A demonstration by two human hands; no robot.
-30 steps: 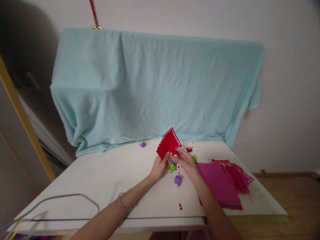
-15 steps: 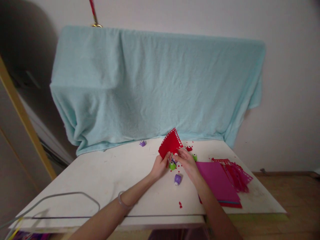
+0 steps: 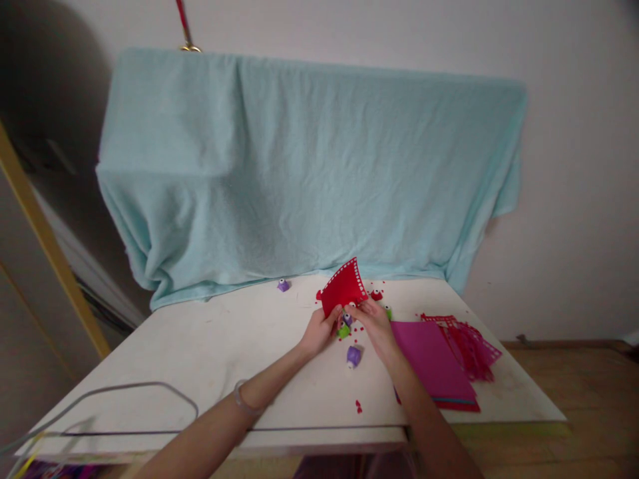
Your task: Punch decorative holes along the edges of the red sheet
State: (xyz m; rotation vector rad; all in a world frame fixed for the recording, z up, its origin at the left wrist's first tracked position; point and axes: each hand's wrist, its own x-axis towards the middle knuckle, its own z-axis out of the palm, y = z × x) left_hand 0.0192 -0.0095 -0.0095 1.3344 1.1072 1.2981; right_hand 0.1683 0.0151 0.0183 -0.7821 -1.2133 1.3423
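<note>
- Red sheet (image 3: pixel 344 286), one: held up, tilted, above the worktop (image 3: pixel 210 359) towards its far edge; small holes along its upper-left and right sides
- Left hand (image 3: pixel 318 331): thumb and fingers pinching the sheet's lower left part
- Right hand (image 3: pixel 375 324): closed on the sheet's lower right corner; whether it also grips the small eyed piece (image 3: pixel 352 305) beside its thumb, cannot tell
- Green figure (image 3: pixel 343 330) and purple figure (image 3: pixel 348 319): close together between the hands
- Second purple figure (image 3: pixel 354 356): nearer the worktop's near edge
- Red scraps (image 3: pixel 358 406): close to the near edge
- Magenta sheet (image 3: pixel 432 359): topmost of a stack towards the near right corner, punched strips (image 3: pixel 474 349) at its right
- Handling, by judgement: work at the lower edge seems best done with the sheet taut between both hands, that edge flat and square to the small piece, pressure even, fingertips clear of the perforated sides, which probably tear easily
</note>
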